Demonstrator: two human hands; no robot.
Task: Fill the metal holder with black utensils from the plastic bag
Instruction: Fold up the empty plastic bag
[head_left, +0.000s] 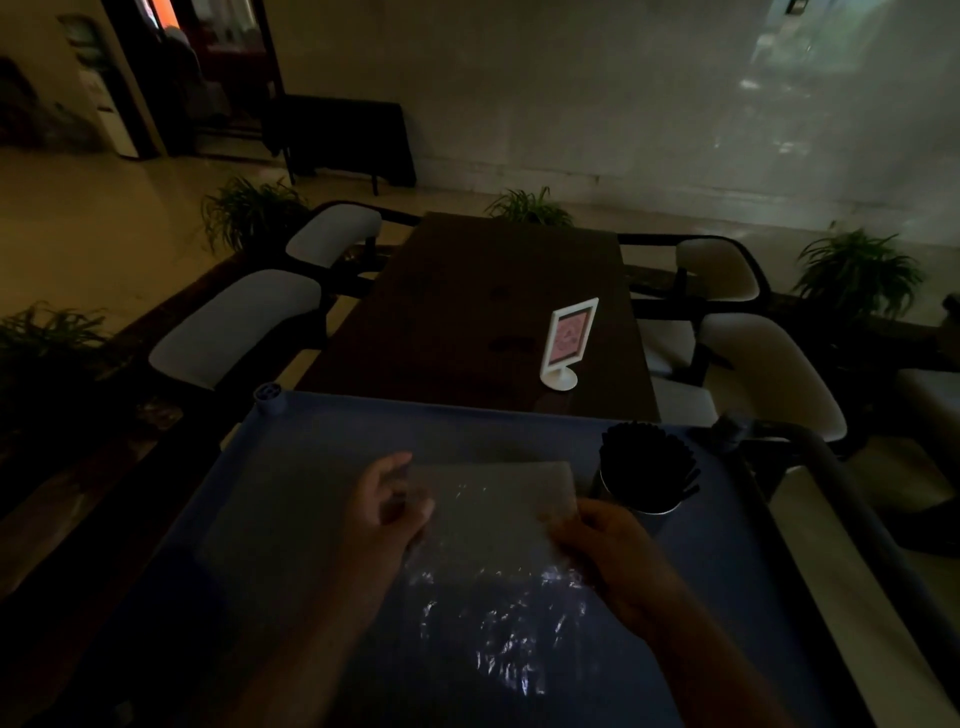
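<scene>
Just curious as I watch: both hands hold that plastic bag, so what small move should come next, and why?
Probably lay the bag down or aside on the blue tray. It looks flat and see-through, with no utensils visible inside, while the holder already bristles with black utensils. The left hand and right hand pinch its edges.

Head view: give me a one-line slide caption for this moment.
Both hands, left and right, hold a clear plastic bag over a blue cart beside a metal holder packed with black utensils.
</scene>
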